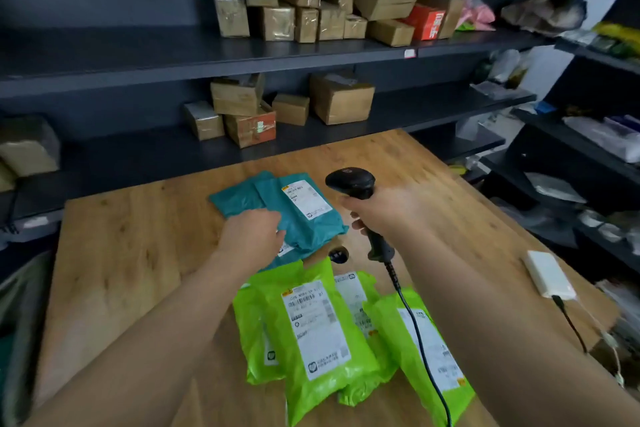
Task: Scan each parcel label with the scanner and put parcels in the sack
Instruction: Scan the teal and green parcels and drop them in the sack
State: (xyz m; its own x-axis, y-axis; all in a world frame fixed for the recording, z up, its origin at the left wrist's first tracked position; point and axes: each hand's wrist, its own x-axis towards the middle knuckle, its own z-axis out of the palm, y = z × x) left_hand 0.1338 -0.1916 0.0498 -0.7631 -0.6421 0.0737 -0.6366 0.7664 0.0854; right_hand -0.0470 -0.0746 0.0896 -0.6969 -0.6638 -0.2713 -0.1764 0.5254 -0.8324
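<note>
Parcels: the teal parcels (311, 229) lay overlapped at the middle of the worktop, the top one label-up. Several green parcels (318, 333) lay fanned and overlapping at 6 o'clock from them, near the close edge, with labels up.
Scanner: the black scanner (349, 180) was off the surface at 3 o'clock of the teal pile, its head above that pile's right side.
Right hand: the right hand (384, 211) had its fingers wrapped round the scanner's handle.
Left hand: the left hand (249, 236) lay on the 8 o'clock edge of the top teal parcel. Blur hid whether its fingers clamped it or only touched it.
Worktop: the pale wooden worktop (121, 236) showed bare boards at 9 o'clock and at 1 o'clock of the piles.
Edges: its far edge ran near long dark shelves (138, 55). Its 3 o'clock edge faced dark racks (588, 166) of plastic-wrapped goods.
Cable: the scanner's black cable (414, 322) trailed from the handle toward 6 o'clock, across the rightmost green parcel.
Around: a white box (549, 274) with a lead plugged in sat at 4 o'clock, near the right edge. A dark round thing (338, 255) lay between the two piles. Cardboard boxes (311, 7) were stacked on the shelves at 12 o'clock.
</note>
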